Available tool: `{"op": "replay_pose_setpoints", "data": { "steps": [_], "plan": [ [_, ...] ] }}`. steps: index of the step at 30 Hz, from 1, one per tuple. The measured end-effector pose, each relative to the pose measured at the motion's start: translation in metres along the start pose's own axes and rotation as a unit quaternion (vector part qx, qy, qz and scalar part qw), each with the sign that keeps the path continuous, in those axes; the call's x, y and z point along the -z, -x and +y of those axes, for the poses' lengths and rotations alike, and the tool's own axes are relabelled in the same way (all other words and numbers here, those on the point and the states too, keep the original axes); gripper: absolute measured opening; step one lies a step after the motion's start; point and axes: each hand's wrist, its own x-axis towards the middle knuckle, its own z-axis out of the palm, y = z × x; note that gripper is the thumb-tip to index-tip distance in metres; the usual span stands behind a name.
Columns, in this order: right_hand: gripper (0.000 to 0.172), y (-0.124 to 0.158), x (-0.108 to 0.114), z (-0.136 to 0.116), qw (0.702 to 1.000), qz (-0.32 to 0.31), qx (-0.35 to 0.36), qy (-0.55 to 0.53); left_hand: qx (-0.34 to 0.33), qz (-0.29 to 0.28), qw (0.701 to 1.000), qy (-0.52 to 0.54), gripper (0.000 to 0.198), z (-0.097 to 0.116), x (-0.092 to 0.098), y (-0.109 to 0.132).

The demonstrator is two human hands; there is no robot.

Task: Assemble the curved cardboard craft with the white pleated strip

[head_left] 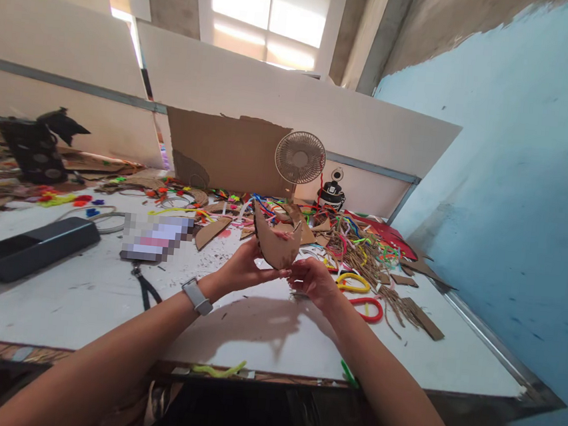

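A crescent-shaped piece of brown cardboard (277,244) is held up above the white table, its two points facing upward. My left hand (239,265) is closed on its left and lower edge, with a watch on the wrist. At the lower right edge, my right hand (313,281) pinches the cardboard with its fingertips. Just right of that hand lie scissors with yellow handles (355,283) and a red handle loop (369,309).
A phone (157,237) and a dark grey box (32,246) lie on the left. Behind stand a small fan (300,157) and a black bottle (331,194). Cardboard scraps, pipe cleaners and dry twigs (366,244) litter the back right. A blue wall (517,195) bounds the right side.
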Motion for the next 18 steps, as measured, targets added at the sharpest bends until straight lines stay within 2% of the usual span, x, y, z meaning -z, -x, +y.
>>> {"op": "replay_pose_setpoints", "data": {
  "steps": [6,13,18],
  "plan": [
    [0.013,-0.0003,0.0003,0.0014,1.000,0.004,0.010,0.008,-0.003,0.002,1.000,0.004,0.050,-0.0047,0.0000,0.0006],
    [0.014,0.0022,-0.0041,-0.0020,1.000,0.007,0.012,0.026,-0.023,0.012,1.000,-0.006,0.060,-0.0087,-0.0012,0.0002],
    [0.015,0.0014,-0.0037,-0.0021,1.000,-0.002,0.000,0.026,-0.007,0.013,1.000,-0.007,0.062,-0.0082,-0.0016,0.0004]
  ]
}}
